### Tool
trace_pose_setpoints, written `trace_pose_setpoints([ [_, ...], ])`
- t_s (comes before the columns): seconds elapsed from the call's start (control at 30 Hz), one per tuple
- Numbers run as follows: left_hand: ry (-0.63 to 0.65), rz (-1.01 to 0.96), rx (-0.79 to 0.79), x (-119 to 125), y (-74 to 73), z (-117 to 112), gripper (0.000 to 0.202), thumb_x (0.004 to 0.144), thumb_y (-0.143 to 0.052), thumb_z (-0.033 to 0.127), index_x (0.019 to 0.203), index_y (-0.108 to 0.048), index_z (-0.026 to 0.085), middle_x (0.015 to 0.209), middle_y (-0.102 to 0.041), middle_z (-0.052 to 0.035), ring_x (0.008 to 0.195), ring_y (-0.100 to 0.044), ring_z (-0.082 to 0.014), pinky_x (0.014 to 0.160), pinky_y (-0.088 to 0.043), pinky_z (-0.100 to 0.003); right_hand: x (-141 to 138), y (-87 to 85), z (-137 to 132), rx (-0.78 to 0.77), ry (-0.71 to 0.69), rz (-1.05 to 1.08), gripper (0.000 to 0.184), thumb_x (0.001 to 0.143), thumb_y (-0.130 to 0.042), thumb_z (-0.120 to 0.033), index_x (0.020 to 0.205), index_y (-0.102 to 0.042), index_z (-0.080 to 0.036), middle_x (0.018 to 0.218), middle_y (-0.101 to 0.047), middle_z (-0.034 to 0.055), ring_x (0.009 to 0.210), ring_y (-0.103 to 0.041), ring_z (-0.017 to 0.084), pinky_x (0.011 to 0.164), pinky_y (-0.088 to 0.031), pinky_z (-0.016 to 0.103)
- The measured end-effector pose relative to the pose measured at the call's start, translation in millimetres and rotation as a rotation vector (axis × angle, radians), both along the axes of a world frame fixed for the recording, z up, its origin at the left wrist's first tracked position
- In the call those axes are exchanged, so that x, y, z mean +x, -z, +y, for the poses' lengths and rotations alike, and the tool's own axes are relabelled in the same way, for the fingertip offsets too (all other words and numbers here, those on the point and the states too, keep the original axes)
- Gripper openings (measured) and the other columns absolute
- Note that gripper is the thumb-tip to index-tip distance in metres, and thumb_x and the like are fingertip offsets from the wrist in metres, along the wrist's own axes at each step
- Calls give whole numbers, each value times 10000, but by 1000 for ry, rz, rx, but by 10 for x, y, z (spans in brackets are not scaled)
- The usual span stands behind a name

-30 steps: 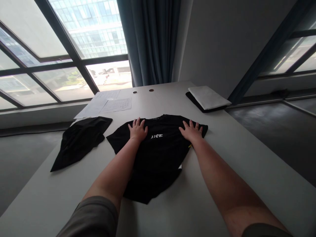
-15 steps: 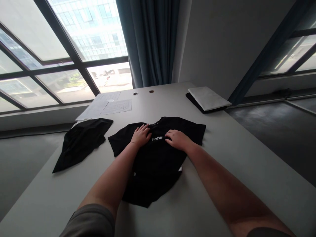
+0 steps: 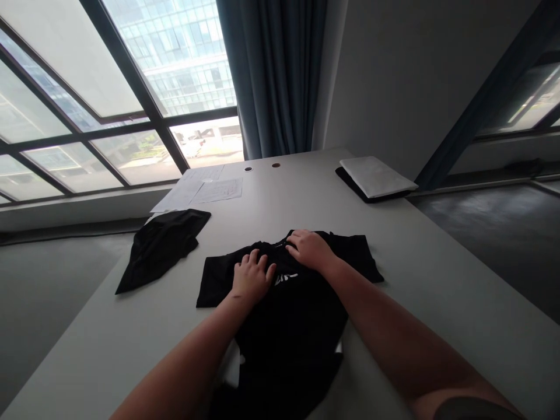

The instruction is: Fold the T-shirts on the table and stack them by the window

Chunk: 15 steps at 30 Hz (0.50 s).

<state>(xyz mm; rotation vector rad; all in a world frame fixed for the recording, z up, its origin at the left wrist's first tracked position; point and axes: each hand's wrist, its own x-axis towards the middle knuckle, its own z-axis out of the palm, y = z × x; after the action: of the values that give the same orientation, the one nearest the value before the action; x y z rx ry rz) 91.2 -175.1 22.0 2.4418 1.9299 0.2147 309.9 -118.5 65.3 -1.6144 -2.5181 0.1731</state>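
A black T-shirt (image 3: 297, 315) with a small white print (image 3: 286, 279) on its chest lies spread on the table before me, its collar away from me. Flat on the chest, left of the print, rests my left hand (image 3: 254, 277) with its fingers apart. My right hand (image 3: 311, 249) lies on the shirt just right of the collar, fingers loosely bent and partly hidden. Bits of something white (image 3: 233, 364) show at the shirt's lower sides; what it is I cannot tell.
On the pale table (image 3: 280, 201), a crumpled black cloth (image 3: 164, 248) lies left of the shirt. Paper sheets (image 3: 219, 189) are at the back left, and a white folded item (image 3: 376, 176) on a black one at the back right. Windows and a blue curtain (image 3: 275, 81) stand behind.
The T-shirt has come closer to me, its sleeves now straighter. Both hands stay on it; the right has shifted up to the collar, the left lies lower.
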Motion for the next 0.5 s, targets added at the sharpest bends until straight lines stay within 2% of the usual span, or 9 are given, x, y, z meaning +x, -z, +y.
trace_pose_setpoints([
  [0.1,-5,-12,-51,0,16,223,588,1048,-330,551,1569,-468,315,1684,-363,-77,1534,-321,-368,1224,-256,-642,50,295,139,-58,57,-27,533,1028,-476,-502,1481,-579,-239,1600,-483,117,1448,-441,324,1190,-338,505],
  [0.17,-40,-7,-133,4,54,440,634,1037,-337,579,1621,-374,337,1726,-254,-52,1580,-197,-403,1217,-172,-729,92,464,233,-110,108,-28,614,1036,-442,-541,1593,-432,-280,1698,-326,77,1551,-283,321,1249,-205,584],
  [0.23,-80,-1,-191,16,85,672,672,1021,-323,630,1641,-314,370,1748,-157,-28,1592,-117,-436,1184,-113,-799,120,577,328,-140,137,-15,649,1048,-384,-572,1637,-338,-304,1730,-241,54,1589,-188,306,1266,-105,616],
  [0.33,-96,9,-221,50,100,1004,689,1001,-299,684,1640,-281,425,1756,-100,9,1598,-70,-436,1171,-76,-820,124,653,487,-140,197,0,664,1054,-319,-597,1654,-294,-313,1743,-192,45,1603,-130,298,1267,-55,622],
  [0.5,-82,18,-201,92,91,1429,690,986,-295,712,1629,-281,463,1757,-99,39,1605,-49,-410,1184,-66,-801,87,673,800,-152,274,-4,693,1037,-292,-647,1661,-266,-346,1757,-127,23,1605,-74,343,1256,-36,647],
])
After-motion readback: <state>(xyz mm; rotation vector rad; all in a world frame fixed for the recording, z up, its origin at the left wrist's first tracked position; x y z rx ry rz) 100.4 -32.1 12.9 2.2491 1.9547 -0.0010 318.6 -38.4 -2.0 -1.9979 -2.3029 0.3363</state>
